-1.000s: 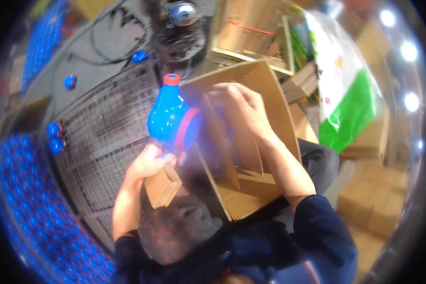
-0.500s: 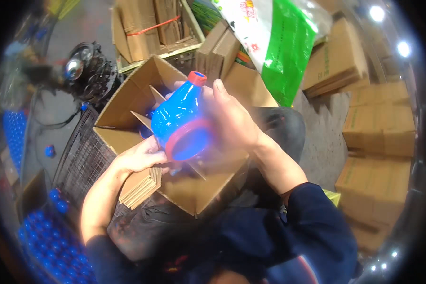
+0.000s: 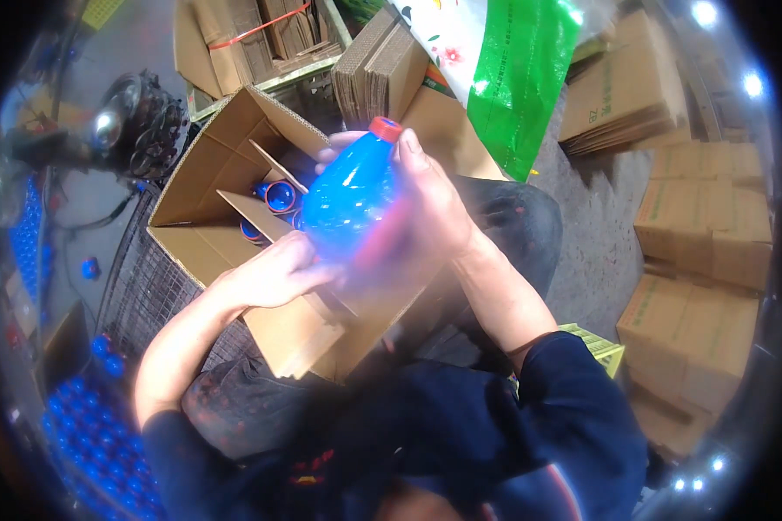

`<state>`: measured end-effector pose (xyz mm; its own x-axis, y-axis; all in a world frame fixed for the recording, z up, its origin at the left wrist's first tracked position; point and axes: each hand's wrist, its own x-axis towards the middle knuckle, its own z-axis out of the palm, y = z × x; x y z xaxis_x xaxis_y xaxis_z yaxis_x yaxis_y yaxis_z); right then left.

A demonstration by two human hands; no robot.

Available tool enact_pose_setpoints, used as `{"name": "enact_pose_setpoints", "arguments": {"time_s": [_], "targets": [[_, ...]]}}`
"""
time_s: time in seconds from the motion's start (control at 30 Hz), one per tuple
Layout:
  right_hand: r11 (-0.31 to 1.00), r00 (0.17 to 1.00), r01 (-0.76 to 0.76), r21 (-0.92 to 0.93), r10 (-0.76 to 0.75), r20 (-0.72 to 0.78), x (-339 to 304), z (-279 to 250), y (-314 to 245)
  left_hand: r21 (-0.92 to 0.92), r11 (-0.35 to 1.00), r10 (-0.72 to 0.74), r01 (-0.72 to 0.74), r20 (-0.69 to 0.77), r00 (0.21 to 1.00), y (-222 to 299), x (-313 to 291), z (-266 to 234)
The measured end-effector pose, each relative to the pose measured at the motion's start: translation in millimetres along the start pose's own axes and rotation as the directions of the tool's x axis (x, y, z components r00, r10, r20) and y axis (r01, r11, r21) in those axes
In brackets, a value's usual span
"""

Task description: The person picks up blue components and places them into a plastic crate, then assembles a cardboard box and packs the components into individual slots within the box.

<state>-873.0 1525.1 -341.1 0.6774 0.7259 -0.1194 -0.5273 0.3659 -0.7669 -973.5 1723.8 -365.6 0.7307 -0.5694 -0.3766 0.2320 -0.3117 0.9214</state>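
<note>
A glossy blue bottle-shaped piece (image 3: pixel 349 195) with a red-rimmed neck hangs tilted above an open cardboard box (image 3: pixel 208 156). My right hand (image 3: pixel 434 204) is closed round its right side, thumb by the neck and fingertips showing behind it. Against its lower left side my left hand (image 3: pixel 278 271) is closed, fingers bent, partly hidden and blurred. The piece's lower end is smeared by motion. Inside the box, cardboard dividers (image 3: pixel 245 215) stand upright, and blue round pieces with red rims (image 3: pixel 280 197) sit between them.
Bundled flat cardboard (image 3: pixel 252 30) fills a crate at the back, near a green-and-white plastic bag (image 3: pixel 526 87). Stacked cartons (image 3: pixel 695 321) line the right. Many small blue pieces (image 3: pixel 100 443) lie at lower left; a dark machine part (image 3: pixel 139 122) stands at upper left.
The blue piece has turned, so its red-rimmed lower end no longer faces me clearly. The whole view has shifted slightly, and the round pieces in the box show more plainly.
</note>
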Motion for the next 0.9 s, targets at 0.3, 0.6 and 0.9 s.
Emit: {"name": "enact_pose_setpoints", "arguments": {"time_s": [0.3, 0.6, 0.9], "targets": [[0.94, 0.994, 0.083, 0.33, -0.054, -0.098, 18, -30, -28, 0.737, 0.645, -0.034, 0.2, -0.234, 0.972, -49, 40, -34], [0.918, 0.969, 0.209, -0.336, -0.241, -0.056, 32, -14, -9, 0.85, 0.421, -0.414, 0.318, -0.132, 0.901, -130, 46, -46], [0.075, 0.974, 0.161, -0.984, -0.171, 0.146, 145, 7, 124, 0.539, 0.646, -0.359, 0.541, -0.411, 0.838, -200, 173, -47]]}}
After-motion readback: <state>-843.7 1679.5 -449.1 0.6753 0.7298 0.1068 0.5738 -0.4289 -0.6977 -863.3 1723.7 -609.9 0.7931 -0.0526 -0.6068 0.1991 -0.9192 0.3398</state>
